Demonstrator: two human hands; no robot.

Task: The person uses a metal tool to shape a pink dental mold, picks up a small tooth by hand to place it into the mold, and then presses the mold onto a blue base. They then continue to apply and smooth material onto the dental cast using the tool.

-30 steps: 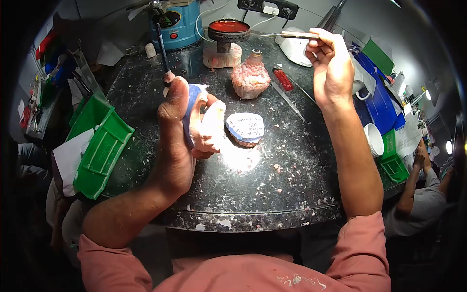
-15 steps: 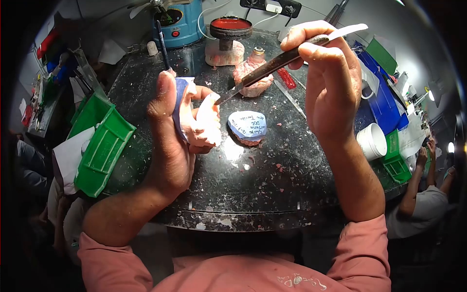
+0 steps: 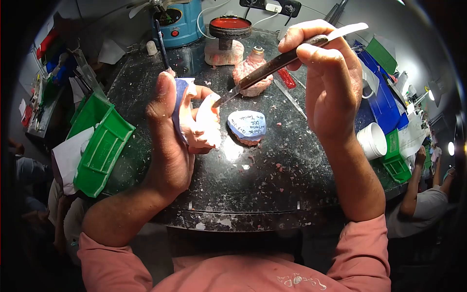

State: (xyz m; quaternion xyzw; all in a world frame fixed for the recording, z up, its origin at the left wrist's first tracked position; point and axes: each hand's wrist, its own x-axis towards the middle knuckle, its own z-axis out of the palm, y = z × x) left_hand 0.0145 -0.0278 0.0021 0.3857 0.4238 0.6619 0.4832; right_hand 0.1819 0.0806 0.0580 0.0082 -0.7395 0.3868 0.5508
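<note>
My left hand [image 3: 168, 126] is closed around a dental cast [image 3: 202, 129] with a blue base and pale pink material on it. In my right hand [image 3: 326, 73] is a wax knife [image 3: 277, 64] with a dark handle, held between thumb and fingers. The knife's metal blade reaches down and left, its tip at the upper edge of the cast. A second dental cast [image 3: 248, 125], with handwriting on its blue base, lies on the black workbench [image 3: 272, 194] between my hands.
Behind stand a pan of red wax [image 3: 231, 23], a wax-covered burner [image 3: 253, 73] and a blue machine [image 3: 180, 24]. A metal blade [image 3: 291, 100] lies beyond the second cast. Green bins [image 3: 104, 146] and a white tub [image 3: 372, 141] flank the bench. Other people sit at both sides.
Both hands, the cast and the wax knife stay almost in place, with only a very slight shift. People at the far sides have moved a little.
</note>
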